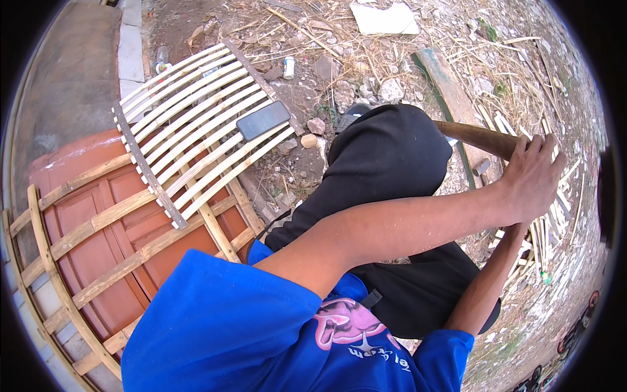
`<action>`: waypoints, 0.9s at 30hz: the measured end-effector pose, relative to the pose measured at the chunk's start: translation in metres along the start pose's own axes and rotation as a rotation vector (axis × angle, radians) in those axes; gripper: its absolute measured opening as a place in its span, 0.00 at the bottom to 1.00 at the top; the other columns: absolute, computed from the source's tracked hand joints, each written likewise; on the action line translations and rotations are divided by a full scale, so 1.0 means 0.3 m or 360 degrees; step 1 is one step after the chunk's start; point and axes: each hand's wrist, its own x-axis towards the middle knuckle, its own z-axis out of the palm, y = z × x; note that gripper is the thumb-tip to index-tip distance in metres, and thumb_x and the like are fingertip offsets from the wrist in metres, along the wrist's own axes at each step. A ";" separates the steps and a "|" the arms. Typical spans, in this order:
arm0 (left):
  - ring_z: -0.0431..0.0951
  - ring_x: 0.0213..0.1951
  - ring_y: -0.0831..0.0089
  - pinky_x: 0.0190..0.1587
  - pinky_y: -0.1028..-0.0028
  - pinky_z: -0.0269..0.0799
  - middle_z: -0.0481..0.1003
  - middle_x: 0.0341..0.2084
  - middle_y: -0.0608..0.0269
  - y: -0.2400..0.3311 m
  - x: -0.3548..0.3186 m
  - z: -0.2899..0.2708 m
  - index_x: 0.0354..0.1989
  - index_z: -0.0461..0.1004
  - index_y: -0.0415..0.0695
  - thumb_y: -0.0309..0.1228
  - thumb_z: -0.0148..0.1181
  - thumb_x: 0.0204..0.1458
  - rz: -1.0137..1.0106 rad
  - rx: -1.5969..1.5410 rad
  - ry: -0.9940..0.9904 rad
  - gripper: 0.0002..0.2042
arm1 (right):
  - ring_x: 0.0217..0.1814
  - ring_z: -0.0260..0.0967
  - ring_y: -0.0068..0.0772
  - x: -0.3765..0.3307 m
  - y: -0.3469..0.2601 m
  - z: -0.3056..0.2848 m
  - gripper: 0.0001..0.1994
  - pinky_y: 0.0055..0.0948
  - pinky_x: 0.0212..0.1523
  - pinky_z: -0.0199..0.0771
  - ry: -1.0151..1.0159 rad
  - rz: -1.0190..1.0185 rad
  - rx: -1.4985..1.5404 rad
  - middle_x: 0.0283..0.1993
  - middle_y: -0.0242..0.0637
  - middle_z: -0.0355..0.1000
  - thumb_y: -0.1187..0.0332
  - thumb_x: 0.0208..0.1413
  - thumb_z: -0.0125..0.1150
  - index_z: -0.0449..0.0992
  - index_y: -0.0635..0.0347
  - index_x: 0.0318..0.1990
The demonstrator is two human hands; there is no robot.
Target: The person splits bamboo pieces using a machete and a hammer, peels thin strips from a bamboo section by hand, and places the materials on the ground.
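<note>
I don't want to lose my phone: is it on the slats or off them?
On: the phone lies on the pale slats, one end over the brown bar at their right.

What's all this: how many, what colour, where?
Slatted rack: one, pale, upper left
Phone: one, dark, on the rack
Lattice frame: one, light brown, left
Door: one, reddish, under the frame
Sheet: one, white, top
Container: one, white, right of rack
Plank: one, brown, upper right
Wood strips: many, pale, right
Stones: several, greyish, upper centre
Wooden handle: one, brown, right
Shirt: one, blue, bottom
Trousers: one pair, black, centre
Left hand: one, bare, at the handle
Right hand: one, hidden behind the left
</note>
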 end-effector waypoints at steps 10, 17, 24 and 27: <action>0.75 0.34 0.56 0.42 0.60 0.67 0.73 0.28 0.46 0.003 0.026 -0.023 0.36 0.69 0.31 0.23 0.59 0.41 -0.0171 -0.0256 -0.0045 0.13 | 0.52 0.67 0.29 0.014 0.015 -0.012 0.07 0.27 0.60 0.61 -0.0139 -0.0234 -0.0543 0.44 0.32 0.73 0.71 0.58 0.55 0.74 0.56 0.44; 0.75 0.33 0.55 0.41 0.60 0.69 0.73 0.27 0.45 -0.015 0.011 -0.052 0.32 0.70 0.31 0.21 0.59 0.40 -0.0170 -0.0297 -0.0065 0.10 | 0.54 0.64 0.27 0.014 -0.021 -0.052 0.08 0.26 0.65 0.57 -0.0158 -0.0387 -0.0625 0.44 0.27 0.72 0.75 0.60 0.52 0.75 0.51 0.42; 0.76 0.33 0.56 0.41 0.60 0.70 0.73 0.28 0.45 0.028 -0.001 -0.061 0.32 0.70 0.31 0.22 0.60 0.38 -0.0082 -0.0283 0.0004 0.11 | 0.31 0.72 0.27 0.005 -0.016 -0.071 0.07 0.24 0.35 0.76 -0.0043 0.0328 -0.0042 0.39 0.38 0.70 0.70 0.59 0.53 0.75 0.64 0.36; 0.76 0.34 0.56 0.41 0.60 0.70 0.73 0.28 0.45 0.060 0.003 -0.151 0.32 0.70 0.31 0.22 0.61 0.38 -0.0083 -0.0156 -0.0039 0.12 | 0.48 0.67 0.27 -0.004 0.009 -0.030 0.06 0.25 0.56 0.64 -0.0178 -0.0162 -0.0574 0.43 0.30 0.72 0.73 0.59 0.54 0.75 0.54 0.41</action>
